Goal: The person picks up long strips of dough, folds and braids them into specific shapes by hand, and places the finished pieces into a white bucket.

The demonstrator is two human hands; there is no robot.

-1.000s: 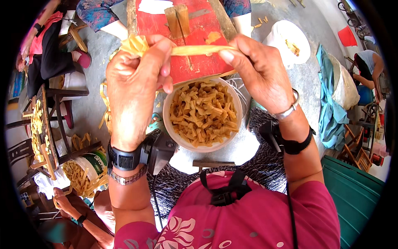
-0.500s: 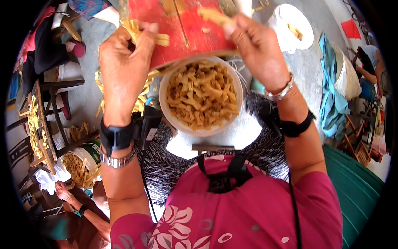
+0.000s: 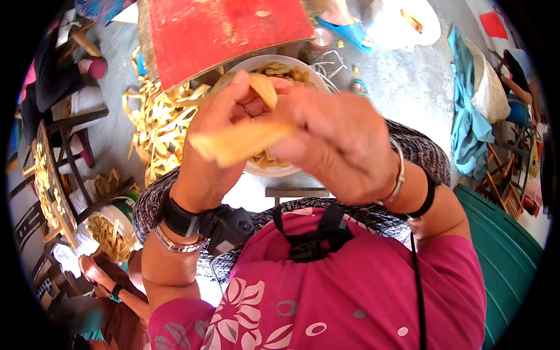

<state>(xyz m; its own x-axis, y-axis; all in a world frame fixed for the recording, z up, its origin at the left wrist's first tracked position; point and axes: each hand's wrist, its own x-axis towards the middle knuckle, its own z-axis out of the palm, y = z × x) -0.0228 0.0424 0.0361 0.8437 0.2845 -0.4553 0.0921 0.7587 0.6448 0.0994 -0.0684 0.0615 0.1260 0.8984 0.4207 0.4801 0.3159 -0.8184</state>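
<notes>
Close together above a white bucket (image 3: 274, 57), my two hands handle flat, yellow-tan strips. My right hand (image 3: 344, 140), blurred by motion, pinches a broad strip (image 3: 239, 143) that reaches leftward across my left wrist. The fingers of my left hand (image 3: 219, 114) curl around another tan piece (image 3: 264, 91), whose far end touches or nearly touches the right fingers. Short, knotted-looking tan pieces fill the bucket, now largely hidden under my hands. Just beyond the bucket is a worn red board (image 3: 227, 38), with neither hand on it.
Long loose tan strips (image 3: 166, 119) lie heaped on the floor left of the bucket. A white tub (image 3: 402, 26) stands far right, near a foot in a blue slipper (image 3: 350, 34). To the right is a green ribbed surface (image 3: 501, 256). Another person's hand (image 3: 93, 271) shows lower left.
Both hands have come back from the red board toward me and drawn together over the bucket, each bringing a strip. The view has shifted, showing more strips on the floor.
</notes>
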